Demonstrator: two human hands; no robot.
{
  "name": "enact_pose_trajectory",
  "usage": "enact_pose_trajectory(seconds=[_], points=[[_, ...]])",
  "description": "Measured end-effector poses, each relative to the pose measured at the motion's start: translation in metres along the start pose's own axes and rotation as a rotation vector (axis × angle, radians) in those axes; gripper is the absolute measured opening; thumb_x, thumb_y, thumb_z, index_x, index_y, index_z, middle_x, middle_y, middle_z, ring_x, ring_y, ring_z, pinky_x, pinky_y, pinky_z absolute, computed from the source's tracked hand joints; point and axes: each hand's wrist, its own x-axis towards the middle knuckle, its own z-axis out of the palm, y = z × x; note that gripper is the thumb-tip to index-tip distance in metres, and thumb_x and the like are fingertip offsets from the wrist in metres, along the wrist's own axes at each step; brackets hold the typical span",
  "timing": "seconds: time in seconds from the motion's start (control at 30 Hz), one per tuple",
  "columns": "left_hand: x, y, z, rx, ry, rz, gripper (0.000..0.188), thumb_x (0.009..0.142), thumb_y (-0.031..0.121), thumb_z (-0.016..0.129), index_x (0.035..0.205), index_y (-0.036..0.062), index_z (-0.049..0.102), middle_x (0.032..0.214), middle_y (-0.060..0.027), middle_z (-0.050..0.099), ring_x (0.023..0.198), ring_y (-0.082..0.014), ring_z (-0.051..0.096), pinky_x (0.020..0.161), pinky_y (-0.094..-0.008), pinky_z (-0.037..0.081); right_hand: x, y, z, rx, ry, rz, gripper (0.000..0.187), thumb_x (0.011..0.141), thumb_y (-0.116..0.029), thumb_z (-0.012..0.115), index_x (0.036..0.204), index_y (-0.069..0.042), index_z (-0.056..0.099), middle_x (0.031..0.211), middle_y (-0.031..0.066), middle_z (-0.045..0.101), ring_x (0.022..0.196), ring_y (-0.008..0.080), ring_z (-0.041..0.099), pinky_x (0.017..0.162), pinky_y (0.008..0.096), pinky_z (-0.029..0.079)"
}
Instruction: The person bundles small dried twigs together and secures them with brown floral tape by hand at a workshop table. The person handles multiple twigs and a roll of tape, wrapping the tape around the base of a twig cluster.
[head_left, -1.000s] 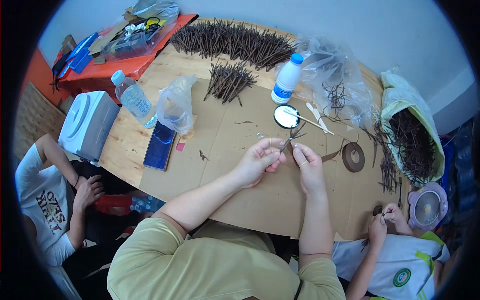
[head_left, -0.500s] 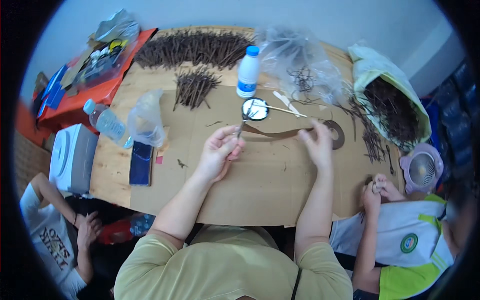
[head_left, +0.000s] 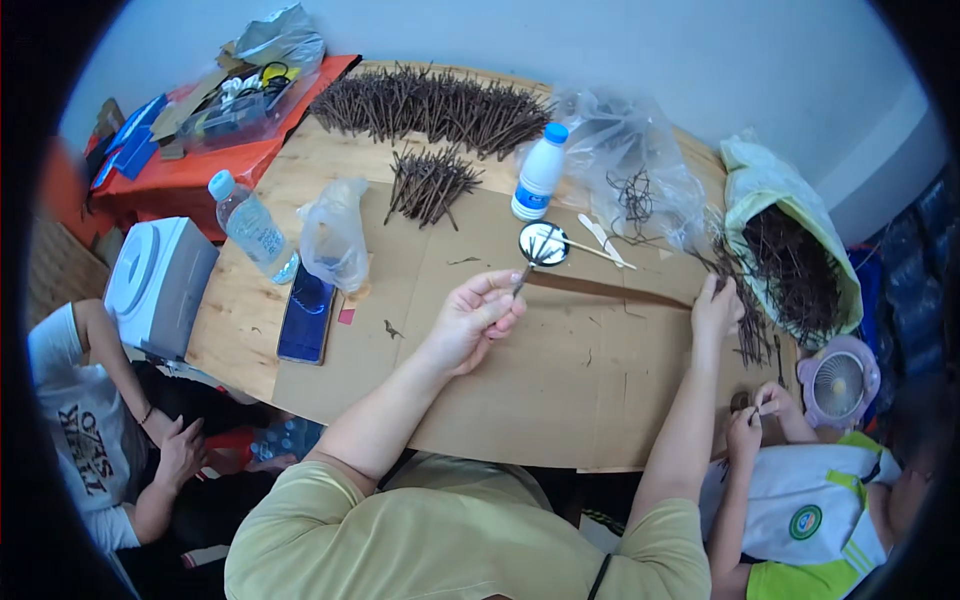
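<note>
My left hand [head_left: 478,318] pinches a thin dark stem [head_left: 520,283] whose forked tip overlaps the view of a small black-rimmed dish [head_left: 523,252] holding something white. From that stem a brown tape strip [head_left: 612,290] runs taut to the right. My right hand [head_left: 714,310] is closed on the strip's far end; the tape roll seen earlier is hidden. Across the dish rim lies a thin wooden stick [head_left: 600,254], beside a white flat stick [head_left: 597,236]. A white bottle with a blue cap [head_left: 540,175] stands behind the dish.
Brown twig bundles [head_left: 430,108] line the back, with a smaller pile [head_left: 432,188] in front. A sack of twigs [head_left: 845,290] and small fan [head_left: 838,385] are at right. Left are a water bottle [head_left: 255,230], plastic bag [head_left: 335,235] and phone [head_left: 306,318]. People sit both sides.
My right hand has moved right and closed, drawing the tape strip out longer and tauter. My left hand still holds the stem. The whole view has shifted and tilted slightly.
</note>
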Motion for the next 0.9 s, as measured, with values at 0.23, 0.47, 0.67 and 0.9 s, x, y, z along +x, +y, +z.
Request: enact_pose_trajectory(seconds=[0.23, 0.47, 0.67, 0.9], points=[[-0.004, 0.003, -0.002, -0.033, -0.043, -0.115, 0.028, 0.086, 0.004, 0.051, 0.114, 0.0066, 0.051, 0.079, -0.0069, 0.054, 0.058, -0.0058, 0.041, 0.049, -0.0154, 0.032, -0.085, -0.141, -0.052, 0.946, -0.999, -0.555, 0.025, 0.083, -0.011, 0.057, 0.105, 0.000, 0.056, 0.100, 0.0031, 0.058, 0.091, 0.0094, 0.051, 0.080, 0.0253, 0.041], [-0.003, 0.004, -0.004, 0.037, -0.023, -0.140, 0.027, 0.086, 0.006, 0.053, 0.112, 0.0069, 0.051, 0.081, -0.0069, 0.056, 0.059, -0.0054, 0.044, 0.050, -0.0156, 0.035, -0.101, -0.157, -0.039, 1.092, -1.235, -0.283, 0.015, 0.080, -0.009, 0.061, 0.092, -0.001, 0.057, 0.087, 0.0022, 0.059, 0.078, 0.0072, 0.053, 0.071, 0.0219, 0.043], [-0.004, 0.004, 0.002, 0.141, 0.046, -0.076, 0.026, 0.086, 0.006, 0.052, 0.112, 0.0068, 0.051, 0.081, -0.0053, 0.056, 0.059, -0.0052, 0.044, 0.051, -0.0162, 0.035, -0.123, -0.156, -0.038, 1.347, -1.266, 0.094, 0.011, 0.080, -0.007, 0.062, 0.088, -0.004, 0.056, 0.078, 0.0015, 0.058, 0.071, 0.0078, 0.055, 0.065, 0.0205, 0.044], [-0.003, 0.001, -0.006, 0.018, -0.029, -0.085, 0.026, 0.086, 0.006, 0.052, 0.112, 0.0051, 0.050, 0.082, -0.0057, 0.056, 0.059, -0.0053, 0.043, 0.050, -0.0152, 0.034, -0.137, -0.152, -0.032, 1.431, -1.181, 0.153, 0.010, 0.082, -0.007, 0.060, 0.089, -0.004, 0.054, 0.070, 0.0006, 0.056, 0.059, 0.0074, 0.051, 0.055, 0.0180, 0.040]])
